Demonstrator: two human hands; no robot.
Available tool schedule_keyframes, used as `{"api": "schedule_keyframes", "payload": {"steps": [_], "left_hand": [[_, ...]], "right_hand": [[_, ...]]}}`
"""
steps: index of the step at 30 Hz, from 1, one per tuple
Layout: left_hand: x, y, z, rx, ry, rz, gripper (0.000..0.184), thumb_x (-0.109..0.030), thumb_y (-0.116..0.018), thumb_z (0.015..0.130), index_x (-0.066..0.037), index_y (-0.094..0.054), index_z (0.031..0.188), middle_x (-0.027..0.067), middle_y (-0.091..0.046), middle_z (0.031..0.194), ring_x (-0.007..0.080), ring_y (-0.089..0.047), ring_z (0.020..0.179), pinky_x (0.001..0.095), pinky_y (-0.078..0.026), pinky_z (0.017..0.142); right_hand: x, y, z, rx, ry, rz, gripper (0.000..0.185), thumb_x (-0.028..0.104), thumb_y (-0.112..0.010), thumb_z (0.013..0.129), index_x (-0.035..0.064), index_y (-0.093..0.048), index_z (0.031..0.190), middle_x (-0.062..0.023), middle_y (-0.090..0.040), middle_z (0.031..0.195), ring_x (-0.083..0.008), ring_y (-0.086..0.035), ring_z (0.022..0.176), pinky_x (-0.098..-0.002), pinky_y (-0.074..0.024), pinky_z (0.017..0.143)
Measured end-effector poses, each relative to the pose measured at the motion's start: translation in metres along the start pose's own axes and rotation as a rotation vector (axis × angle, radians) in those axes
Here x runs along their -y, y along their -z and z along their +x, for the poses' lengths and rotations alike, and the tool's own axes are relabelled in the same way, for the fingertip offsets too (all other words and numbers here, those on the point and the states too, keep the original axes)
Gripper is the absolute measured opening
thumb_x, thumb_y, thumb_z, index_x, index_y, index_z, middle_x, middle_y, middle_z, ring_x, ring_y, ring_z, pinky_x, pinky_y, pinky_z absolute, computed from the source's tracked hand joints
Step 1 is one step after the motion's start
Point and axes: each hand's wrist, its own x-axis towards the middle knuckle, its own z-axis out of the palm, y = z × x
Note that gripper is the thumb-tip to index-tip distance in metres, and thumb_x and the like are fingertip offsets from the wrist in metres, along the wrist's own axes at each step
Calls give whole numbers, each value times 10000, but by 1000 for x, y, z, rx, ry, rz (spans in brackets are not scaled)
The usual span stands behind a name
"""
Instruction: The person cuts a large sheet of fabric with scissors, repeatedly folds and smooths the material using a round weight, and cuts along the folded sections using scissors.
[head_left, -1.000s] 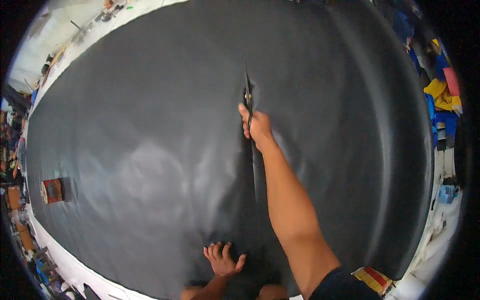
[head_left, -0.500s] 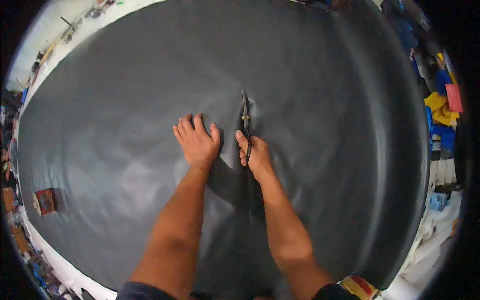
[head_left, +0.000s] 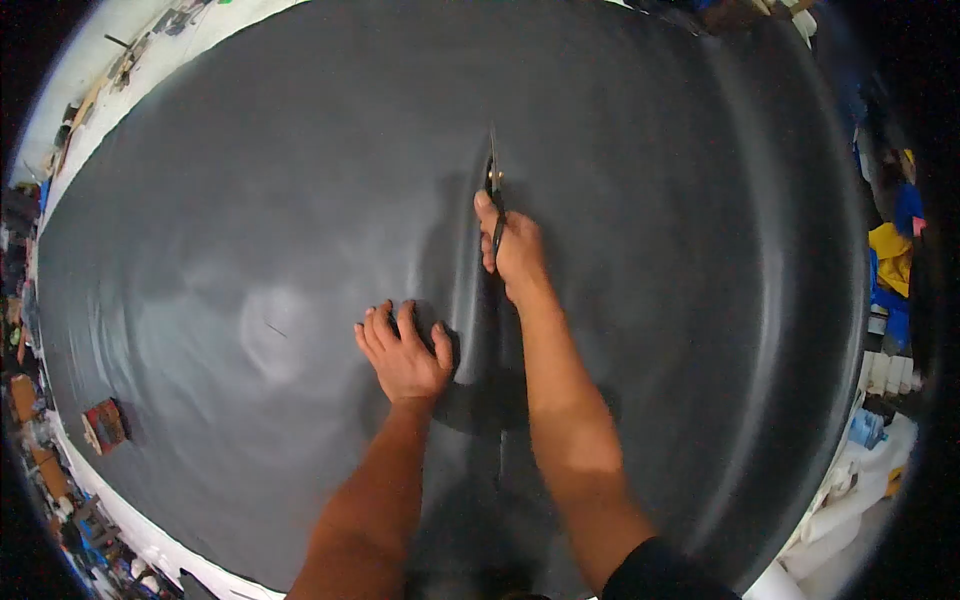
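A large sheet of dark, glossy material point(head_left: 250, 180) lies spread out over most of the view. My right hand point(head_left: 515, 248) grips the handles of black scissors point(head_left: 495, 175) near the upper middle, with the blades pointing away from me over the sheet. A slit point(head_left: 502, 455) shows in the sheet between my forearms. My left hand point(head_left: 408, 355) rests on the sheet, lower and to the left of the scissors, its fingers spread and nothing in it.
A small red and brown block point(head_left: 105, 426) sits on the sheet at the far left. Yellow cloth point(head_left: 890, 258) and blue items lie beyond the right edge, with white rolls point(head_left: 835, 515) below them. Mixed clutter lines the left edge.
Compared with a second ago, my left hand has come forward from near my knees; in the last half second it slid back slightly. The scissors dipped toward me, then moved forward again.
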Motion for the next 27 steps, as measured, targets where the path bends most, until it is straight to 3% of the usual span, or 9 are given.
{"api": "schedule_keyframes", "payload": {"steps": [14, 18, 21, 27], "left_hand": [[0, -6, 6, 47, -32, 67, 532, -333, -601, 827, -24, -510, 1251, 243, -421, 1316, 458, -343, 1301, 651, -221, 1102], [2, -7, -1, 48, -17, 49, 490, -345, -606, 815, -65, -553, 1213, 213, -446, 1296, 439, -341, 1303, 646, -222, 1109], [-3, -5, -3, 58, -50, 56, 531, -348, -601, 826, -34, -510, 1244, 240, -421, 1316, 459, -329, 1307, 664, -212, 1097], [6, -8, 1, 65, -38, 47, 523, -347, -607, 820, -48, -516, 1240, 225, -423, 1317, 452, -330, 1308, 666, -216, 1093]], "right_hand": [[106, -29, 180, 5, 49, -9, 526, 560, -735, 807, 70, -555, 742, -7, -493, 606, -112, -460, 478, -269, -386, 459], [130, -38, 223, -12, 19, -10, 518, 556, -734, 814, 75, -558, 741, -2, -497, 610, -104, -454, 477, -270, -385, 451], [148, -37, 256, 3, 75, 7, 465, 482, -745, 835, 96, -535, 681, -4, -508, 574, -122, -461, 457, -289, -371, 433], [181, -50, 310, -1, 98, -74, 461, 476, -746, 835, 74, -568, 695, -22, -518, 581, -124, -468, 467, -292, -378, 433]]}}
